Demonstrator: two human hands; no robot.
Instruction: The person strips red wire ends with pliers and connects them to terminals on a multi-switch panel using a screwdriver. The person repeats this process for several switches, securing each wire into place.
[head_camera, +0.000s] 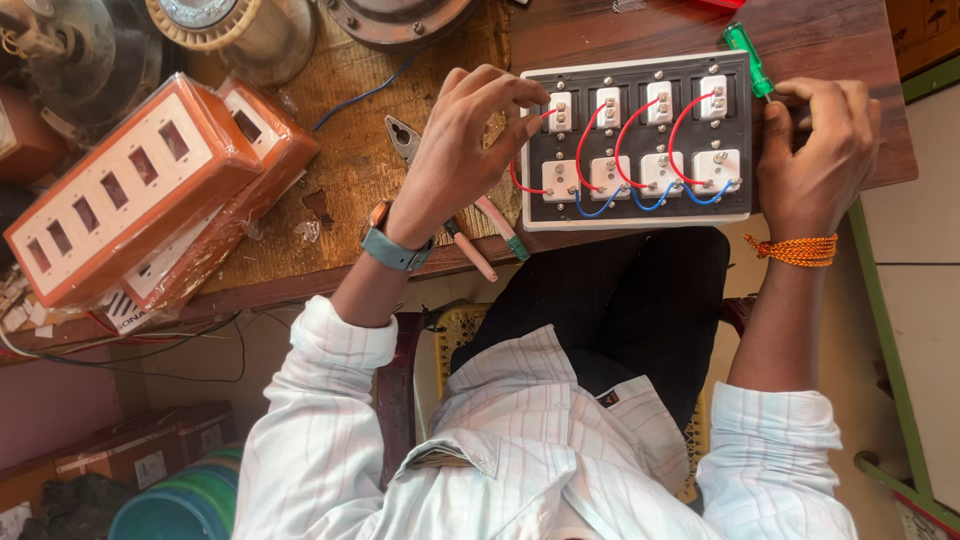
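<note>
Left hand (465, 150) raised, wrist bent, thumb and index fingertips pinched (other fingers curled). Right hand (815, 155) fingers curled in a closed grip, forearm straight.

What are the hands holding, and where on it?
Left hand pinches a red wire near its top end on the switchboard. Right hand holds a green screwdriver, handle sticking out, at the board's right edge.

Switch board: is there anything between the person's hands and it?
Nothing visible does. The left hand pinches a red wire at the top-left socket of the switch board. The right hand touches the board's right edge and holds a green screwdriver. The pliers lie beside the board, under the left wrist.
</note>
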